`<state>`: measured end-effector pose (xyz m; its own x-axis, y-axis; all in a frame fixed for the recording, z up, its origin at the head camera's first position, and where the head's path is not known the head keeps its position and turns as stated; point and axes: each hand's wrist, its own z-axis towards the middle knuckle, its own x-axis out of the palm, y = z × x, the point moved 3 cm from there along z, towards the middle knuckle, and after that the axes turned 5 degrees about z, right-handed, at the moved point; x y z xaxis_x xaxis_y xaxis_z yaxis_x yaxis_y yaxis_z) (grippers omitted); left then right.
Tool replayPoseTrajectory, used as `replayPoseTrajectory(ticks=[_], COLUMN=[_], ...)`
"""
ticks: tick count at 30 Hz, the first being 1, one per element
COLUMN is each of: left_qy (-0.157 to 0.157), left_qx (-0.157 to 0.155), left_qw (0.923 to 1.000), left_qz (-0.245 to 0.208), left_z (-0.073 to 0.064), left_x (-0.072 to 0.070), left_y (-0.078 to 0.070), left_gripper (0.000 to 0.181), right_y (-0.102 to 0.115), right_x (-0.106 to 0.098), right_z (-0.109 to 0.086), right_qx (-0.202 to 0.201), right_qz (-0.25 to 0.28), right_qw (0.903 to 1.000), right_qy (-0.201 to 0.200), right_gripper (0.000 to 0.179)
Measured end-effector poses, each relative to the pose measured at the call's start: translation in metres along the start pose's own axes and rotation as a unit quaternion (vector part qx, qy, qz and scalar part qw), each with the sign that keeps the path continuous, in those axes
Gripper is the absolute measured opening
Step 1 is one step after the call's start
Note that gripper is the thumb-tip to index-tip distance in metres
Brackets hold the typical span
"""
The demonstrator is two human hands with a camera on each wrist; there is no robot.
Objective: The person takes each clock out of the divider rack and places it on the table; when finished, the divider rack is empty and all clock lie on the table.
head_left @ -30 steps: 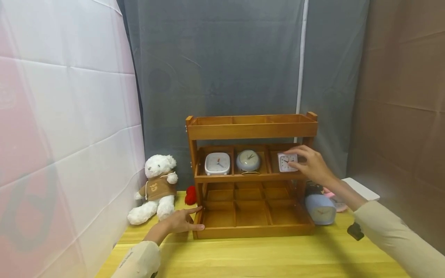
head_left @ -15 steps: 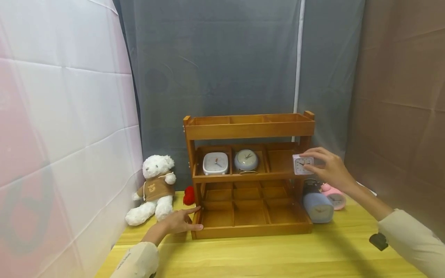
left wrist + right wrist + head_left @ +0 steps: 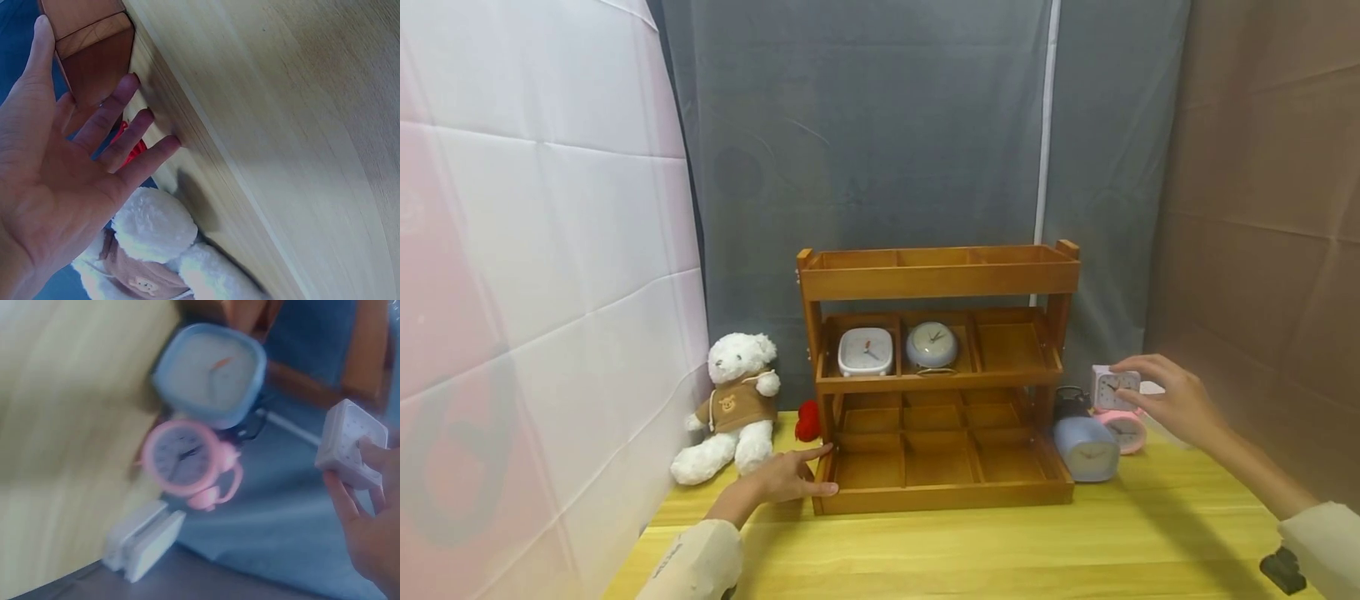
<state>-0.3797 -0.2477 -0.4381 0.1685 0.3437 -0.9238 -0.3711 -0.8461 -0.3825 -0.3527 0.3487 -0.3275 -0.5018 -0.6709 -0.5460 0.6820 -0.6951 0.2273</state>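
Observation:
My right hand (image 3: 1180,402) pinches a small pale square alarm clock (image 3: 1105,388) between thumb and fingers. It holds the clock up in the air, right of the brown wooden shelf (image 3: 940,285). In the right wrist view, the thumb lies across the dial of that alarm clock (image 3: 351,453) and fingers support its other side. My left hand (image 3: 781,478) touches the shelf's lower left side with thumb and index finger. The left wrist view shows that hand (image 3: 62,178) with its fingers fairly straight, gripping nothing. A white square clock (image 3: 865,352) and a round blue-grey clock (image 3: 931,345) sit on the middle tier.
Right of the shelf stand a blue alarm clock (image 3: 1086,450), a pink twin-bell alarm clock (image 3: 182,457), a dark clock (image 3: 1070,403) and white box-like objects (image 3: 144,540). A white teddy bear (image 3: 737,408) and a red item (image 3: 808,422) are on the left.
My right hand has carried the small square clock from the middle tier's right compartment rightward and down, past the shelf's side. The left hand stays at the shelf's lower left.

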Motion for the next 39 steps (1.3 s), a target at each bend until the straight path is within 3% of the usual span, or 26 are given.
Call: replayPoseTrajectory(ticks=[11, 20, 25, 33, 39], left_qy=[0.002, 0.009, 0.006, 0.006, 0.008], left_qx=[-0.007, -0.011, -0.011, -0.009, -0.012], left_qw=[1.0, 0.9999, 0.9999, 0.9999, 0.9997], left_qz=[-0.003, -0.008, -0.003, -0.01, -0.017], left_z=[0.001, -0.002, -0.002, -0.004, -0.004], left_x=[0.001, -0.001, -0.002, -0.002, -0.002], left_y=[0.001, -0.002, -0.004, -0.005, -0.005], left_gripper=[0.088, 0.087, 0.086, 0.087, 0.086], right_y=[-0.046, -0.071, -0.077, -0.082, -0.084], right_x=[-0.007, 0.013, 0.024, 0.039, 0.044], right_z=[-0.056, -0.097, -0.106, -0.116, -0.119], right_qx=[0.059, 0.097, 0.102, 0.05, 0.066], right_qz=[0.003, -0.034, -0.003, 0.011, 0.003], right_qw=[0.998, 0.9929, 0.9928, 0.9981, 0.9976], right_qy=[0.021, 0.06, 0.063, 0.033, 0.02], right_gripper=[0.044, 0.038, 0.037, 0.043, 0.041])
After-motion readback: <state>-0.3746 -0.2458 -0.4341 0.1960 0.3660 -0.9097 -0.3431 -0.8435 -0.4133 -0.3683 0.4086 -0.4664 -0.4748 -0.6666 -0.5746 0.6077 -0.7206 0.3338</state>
